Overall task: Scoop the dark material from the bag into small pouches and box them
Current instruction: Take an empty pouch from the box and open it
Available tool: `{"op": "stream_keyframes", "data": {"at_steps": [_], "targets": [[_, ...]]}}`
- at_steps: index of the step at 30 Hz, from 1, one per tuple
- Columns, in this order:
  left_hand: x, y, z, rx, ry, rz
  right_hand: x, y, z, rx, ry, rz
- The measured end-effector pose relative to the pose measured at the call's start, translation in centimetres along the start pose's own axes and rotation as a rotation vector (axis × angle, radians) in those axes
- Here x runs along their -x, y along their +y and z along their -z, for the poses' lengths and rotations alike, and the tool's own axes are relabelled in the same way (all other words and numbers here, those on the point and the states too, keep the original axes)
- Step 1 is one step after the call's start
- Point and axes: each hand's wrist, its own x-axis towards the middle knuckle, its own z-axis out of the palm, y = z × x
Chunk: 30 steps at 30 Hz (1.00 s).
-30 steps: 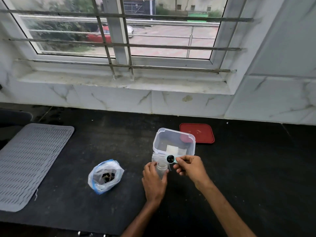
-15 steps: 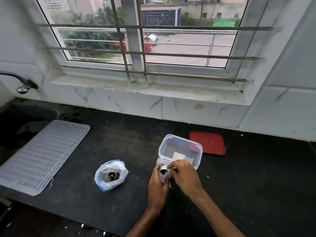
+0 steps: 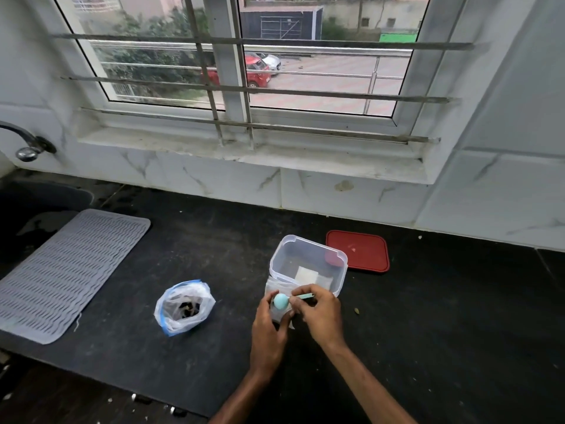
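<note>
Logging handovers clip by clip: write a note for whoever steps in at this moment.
Left hand: holds the pouch in front of the box.
Right hand: pinches the spoon, bowl turned over the pouch mouth.
Bag: open, left of the hands, dark material inside.
Lid: off, right of the box.
Done: pale pouches lie in the box.
Left: finish this pouch, box it, fill more.

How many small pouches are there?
3: one white pouch and one clearer pouch lie in the clear box; a third pouch is in the left hand, under the spoon. Others may be hidden.
</note>
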Motion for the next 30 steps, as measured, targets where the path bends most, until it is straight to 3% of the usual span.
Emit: {"op": "stream_keyframes", "data": {"at_steps": [16, 23, 25, 30], "targets": [[0.0, -0.2, -0.3, -0.044, -0.004, -0.022, -0.4, 1.5, 0.5, -0.148, -0.012, -0.055], [-0.4, -0.9, -0.5, -0.126, 0.002, -0.054, -0.3, 2.6, 0.3, -0.425, -0.061, -0.330], [-0.4, -1.1, -0.6, -0.141, 0.003, -0.062, -0.2, 2.9, 0.4, -0.353, -0.079, -0.304], [-0.2, -1.2, -0.6, -0.125, 0.002, -0.053, -0.3, 3.3, 0.0, 0.190, -0.069, 0.047]]}}
